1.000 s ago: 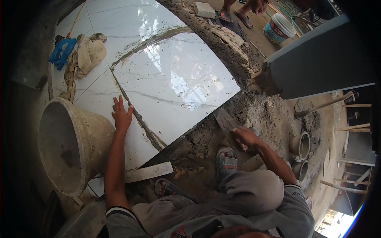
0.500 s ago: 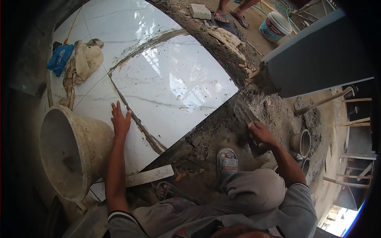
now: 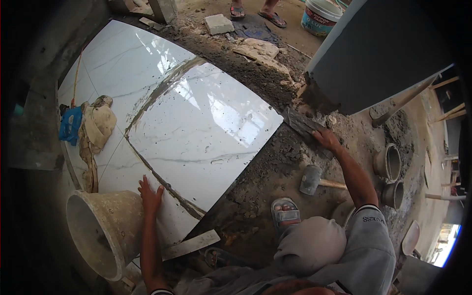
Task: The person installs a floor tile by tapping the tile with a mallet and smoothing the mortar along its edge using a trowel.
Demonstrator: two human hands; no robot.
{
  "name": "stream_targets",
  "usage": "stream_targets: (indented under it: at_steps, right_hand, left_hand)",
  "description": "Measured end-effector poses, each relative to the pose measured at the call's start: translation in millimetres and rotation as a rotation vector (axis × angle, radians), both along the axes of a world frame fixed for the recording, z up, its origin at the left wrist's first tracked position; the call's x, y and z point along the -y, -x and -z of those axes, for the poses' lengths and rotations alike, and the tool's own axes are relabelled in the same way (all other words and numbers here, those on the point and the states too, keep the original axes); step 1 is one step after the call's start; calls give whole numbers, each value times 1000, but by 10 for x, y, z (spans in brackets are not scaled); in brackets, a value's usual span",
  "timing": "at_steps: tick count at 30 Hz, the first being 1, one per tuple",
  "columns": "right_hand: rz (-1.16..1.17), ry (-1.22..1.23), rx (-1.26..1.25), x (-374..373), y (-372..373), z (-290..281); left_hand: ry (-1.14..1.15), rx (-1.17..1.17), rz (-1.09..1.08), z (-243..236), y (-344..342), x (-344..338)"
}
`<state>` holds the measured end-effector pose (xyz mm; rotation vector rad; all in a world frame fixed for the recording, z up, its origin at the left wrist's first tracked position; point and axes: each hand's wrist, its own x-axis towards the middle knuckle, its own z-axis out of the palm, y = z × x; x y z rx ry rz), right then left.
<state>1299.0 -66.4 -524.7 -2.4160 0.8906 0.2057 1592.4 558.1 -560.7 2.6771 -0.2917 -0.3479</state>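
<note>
My left hand (image 3: 151, 195) rests with its fingers spread on a white marbled tile, close to the mortar-smeared gap beside a large glossy tile (image 3: 211, 115). My right hand (image 3: 326, 139) is closed around a trowel, whose handle is mostly hidden by my fingers. The dirty trowel blade (image 3: 299, 124) points at the far right corner of the large tile, over wet grey mortar; whether it touches the tile edge I cannot tell. Below my right forearm lies a mallet (image 3: 310, 180) with a dark head and a wooden handle.
A mortar-stained bucket (image 3: 110, 226) lies tipped beside my left forearm. A dirty cloth (image 3: 98, 125) and a blue bag (image 3: 70, 125) lie on the tiles. A flat strip (image 3: 194, 245) lies near my feet. A dark panel (image 3: 378, 59) stands right; another person's feet (image 3: 273, 18) and a paint pail (image 3: 320, 18) are beyond.
My right hand has carried the trowel forward to the large tile's far right corner. The mallet has come into sight. My left hand stays on the tile while the whole view has shifted.
</note>
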Motion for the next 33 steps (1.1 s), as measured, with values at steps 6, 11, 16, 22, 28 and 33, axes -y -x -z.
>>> stream_targets:
  at_steps: [6, 11, 16, 22, 28, 33]
  right_hand:
    - [-114, -18, -65, 196, -87, 82]
    - [4, -19, 84, 43, 10, -24]
    - [-77, -12, -105, -44, -136, -13]
    - [-18, 84, -59, -16, -75, -91]
    - [-94, 1, -13, -58, -643, 52]
    - [-39, -19, -21, 74, -325, -40]
  left_hand:
    - [-184, -150, -37, -93, -18, 312]
    - [-122, -249, -55, -169, -69, 276]
    - [-199, -219, 3, -149, -137, 213]
    - [-181, -278, -16, -150, -87, 357]
    - [219, -239, -46, -137, -97, -38]
    - [39, -230, 3, -172, -169, 192]
